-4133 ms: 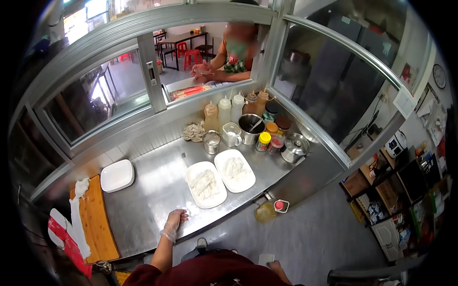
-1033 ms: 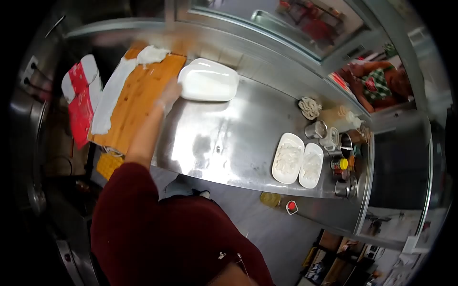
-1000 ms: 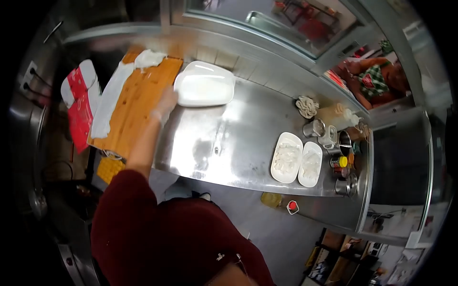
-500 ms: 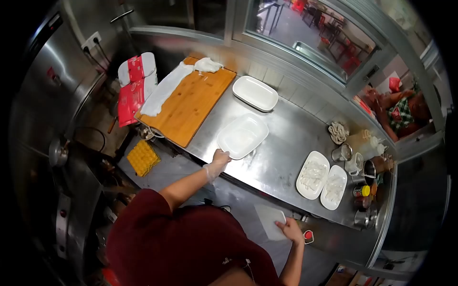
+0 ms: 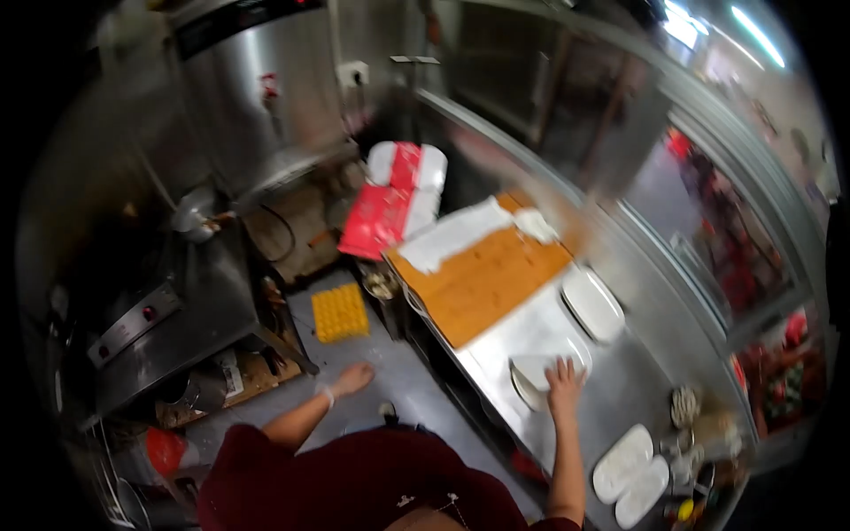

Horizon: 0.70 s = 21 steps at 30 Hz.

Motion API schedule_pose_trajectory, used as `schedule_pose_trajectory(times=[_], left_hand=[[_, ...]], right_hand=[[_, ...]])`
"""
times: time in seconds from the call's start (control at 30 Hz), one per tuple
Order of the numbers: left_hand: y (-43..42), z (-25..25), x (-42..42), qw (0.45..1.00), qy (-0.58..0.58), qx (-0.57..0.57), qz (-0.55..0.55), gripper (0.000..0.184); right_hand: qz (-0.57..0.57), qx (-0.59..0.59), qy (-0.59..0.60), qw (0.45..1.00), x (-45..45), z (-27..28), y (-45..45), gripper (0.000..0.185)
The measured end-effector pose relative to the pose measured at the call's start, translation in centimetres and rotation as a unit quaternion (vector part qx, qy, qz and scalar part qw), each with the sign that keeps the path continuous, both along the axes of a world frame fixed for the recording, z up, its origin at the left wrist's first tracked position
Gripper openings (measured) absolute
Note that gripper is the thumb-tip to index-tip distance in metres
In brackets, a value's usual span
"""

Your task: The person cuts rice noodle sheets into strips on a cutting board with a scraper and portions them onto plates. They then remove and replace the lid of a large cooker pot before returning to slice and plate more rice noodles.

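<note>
My left hand [image 5: 354, 379], with a clear plastic cuff at the wrist, is over the floor away from the counter. Its fingers look curled and no object shows in them, though blur softens the outline. My right hand [image 5: 565, 380] reaches over a white oval plate [image 5: 577, 348] near the counter's front edge, fingers spread. Beside its thumb a flat white scraper [image 5: 533, 368] lies across the plate. Behind is the wooden board [image 5: 496, 288], with a white sheet [image 5: 456, 234] and a white lump [image 5: 536, 225] on it.
Another white dish [image 5: 593, 305] stands by the wall. Two long plates [image 5: 622, 464] [image 5: 642, 492] with pale contents sit at the right, near jars and containers [image 5: 695, 451]. A yellow egg tray [image 5: 340, 312] is on the floor. The stove [image 5: 177, 327] stands left.
The view has swung left. My left hand has let go of the plate's rim and moved away over the floor. My right hand has brought the scraper from beside the counter onto the plate.
</note>
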<state>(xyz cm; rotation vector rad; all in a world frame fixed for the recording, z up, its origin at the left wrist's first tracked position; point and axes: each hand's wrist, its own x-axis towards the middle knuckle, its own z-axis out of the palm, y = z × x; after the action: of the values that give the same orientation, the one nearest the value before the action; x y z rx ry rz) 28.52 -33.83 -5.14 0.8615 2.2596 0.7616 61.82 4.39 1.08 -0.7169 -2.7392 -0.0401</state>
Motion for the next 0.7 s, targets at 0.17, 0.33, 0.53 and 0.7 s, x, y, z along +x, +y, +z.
schedule_pose_trajectory(times=[0.17,0.33,0.53,0.7], left_hand=[[-16.0,-7.8,-2.1,0.953,0.025,-0.082,0.292,0.032],[-24.1,-13.9,6.0,0.956,0.183,-0.210,0.096,0.025],[-20.2,-15.7,26.9,0.983,0.070,-0.168,0.034,0.024],[-24.3,-9.5,30.2,0.969,0.000,-0.178,0.170,0.029]], right_hand=[[-0.033,-0.078,-0.065,0.994,1.8,-1.1,2.1,0.049],[-0.030,-0.106,-0.174,0.979,0.7,2.0,3.1,0.069],[0.159,-0.163,0.104,0.968,-10.4,1.0,0.9,0.069],[0.493,-0.216,0.017,0.842,-20.0,6.1,-18.5,0.057]])
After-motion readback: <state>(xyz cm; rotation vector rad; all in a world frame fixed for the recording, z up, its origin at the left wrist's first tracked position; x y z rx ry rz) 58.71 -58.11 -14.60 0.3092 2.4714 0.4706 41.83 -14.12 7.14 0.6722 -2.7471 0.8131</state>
